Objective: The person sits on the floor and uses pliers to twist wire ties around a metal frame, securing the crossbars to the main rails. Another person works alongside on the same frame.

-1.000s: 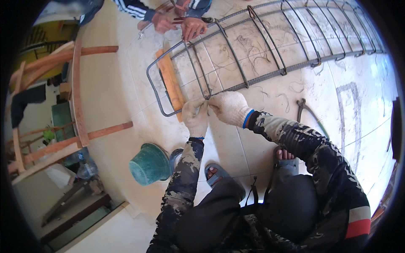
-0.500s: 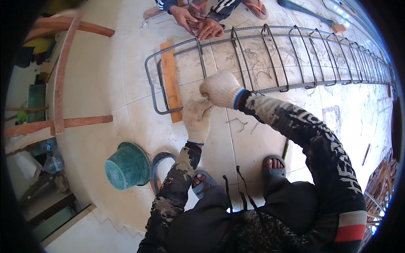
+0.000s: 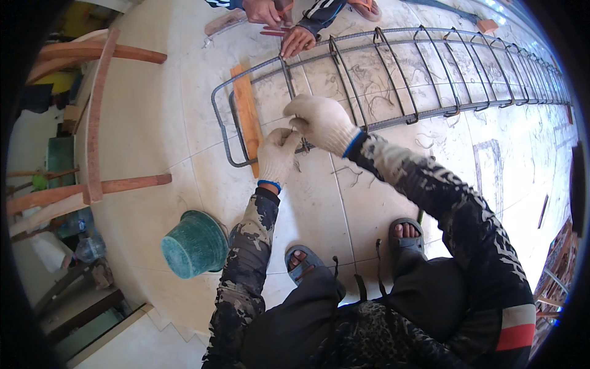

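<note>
My left hand (image 3: 276, 154), in a white knit glove, is closed in a pinch beside the near bar of a long rebar cage (image 3: 393, 120). Against it, my right hand (image 3: 326, 125), gloved alike, has its thumb and fingers curled together above the same bar. Between the fingertips shows a bit of thin tie wire, mostly hidden by the gloves. Both hands are at the near end of a stirrup (image 3: 287, 80), close to the cage's left end. A wooden batten (image 3: 247, 111) lies crosswise under that end.
Across the cage, a co-worker's hands (image 3: 295, 42) work at the far bar with a red-handled tool (image 3: 275, 29). A green bucket (image 3: 195, 245) lies tilted on the tiles at left. Wooden frames (image 3: 101, 117) stand further left. Loose wire bits (image 3: 353, 175) litter the floor.
My hands have shifted slightly up and left, still close together. The co-worker's hands have moved apart, and the red-handled tool now shows.
</note>
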Action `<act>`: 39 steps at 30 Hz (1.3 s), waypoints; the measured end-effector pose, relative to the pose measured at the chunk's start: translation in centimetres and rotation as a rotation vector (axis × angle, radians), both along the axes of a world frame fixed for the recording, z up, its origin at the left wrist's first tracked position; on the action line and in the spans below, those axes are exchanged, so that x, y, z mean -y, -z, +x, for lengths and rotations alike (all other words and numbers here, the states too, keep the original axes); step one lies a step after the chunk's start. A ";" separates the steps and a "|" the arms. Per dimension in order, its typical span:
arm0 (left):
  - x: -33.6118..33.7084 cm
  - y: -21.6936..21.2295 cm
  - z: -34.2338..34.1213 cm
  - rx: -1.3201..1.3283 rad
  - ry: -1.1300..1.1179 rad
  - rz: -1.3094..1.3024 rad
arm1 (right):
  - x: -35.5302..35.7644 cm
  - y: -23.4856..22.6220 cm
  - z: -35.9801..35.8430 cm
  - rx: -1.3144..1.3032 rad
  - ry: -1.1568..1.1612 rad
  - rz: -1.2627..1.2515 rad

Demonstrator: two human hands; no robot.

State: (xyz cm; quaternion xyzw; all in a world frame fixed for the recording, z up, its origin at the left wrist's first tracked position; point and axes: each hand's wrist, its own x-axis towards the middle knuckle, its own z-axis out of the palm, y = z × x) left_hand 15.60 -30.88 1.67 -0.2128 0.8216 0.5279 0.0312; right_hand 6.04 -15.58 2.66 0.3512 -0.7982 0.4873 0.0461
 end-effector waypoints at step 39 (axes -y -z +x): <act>-8.3 8.3 9.8 -0.672 -0.105 -0.460 | -1.5 10.4 3.5 1.142 -0.570 -0.205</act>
